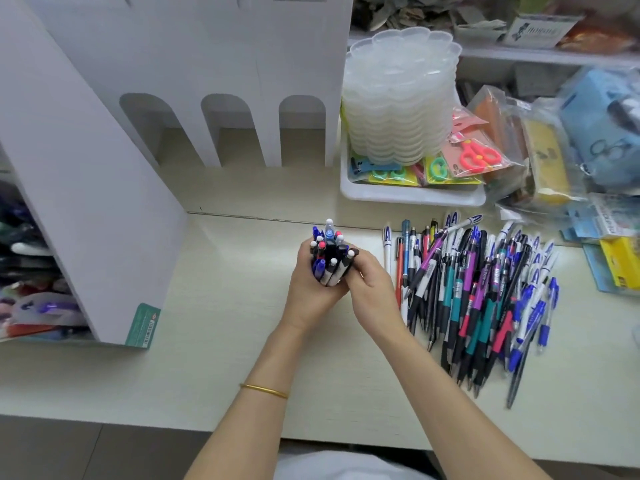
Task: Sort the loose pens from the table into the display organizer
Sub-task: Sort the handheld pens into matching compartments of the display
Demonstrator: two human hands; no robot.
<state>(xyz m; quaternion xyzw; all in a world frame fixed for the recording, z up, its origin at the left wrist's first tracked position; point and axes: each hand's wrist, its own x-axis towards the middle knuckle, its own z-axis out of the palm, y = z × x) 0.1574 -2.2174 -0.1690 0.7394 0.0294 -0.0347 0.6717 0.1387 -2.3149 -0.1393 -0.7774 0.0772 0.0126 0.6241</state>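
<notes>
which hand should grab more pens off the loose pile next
Right. The right hand sits beside the loose pile on that side, while the left hand is wrapped around the upright bundle of pens, farther from it.

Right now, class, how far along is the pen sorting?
Done: nothing visibly; the organizer's arched slots look empty. In hand: left hand and right hand clasp an upright bundle of pens. Left: a large pile of pens on the table.
</notes>
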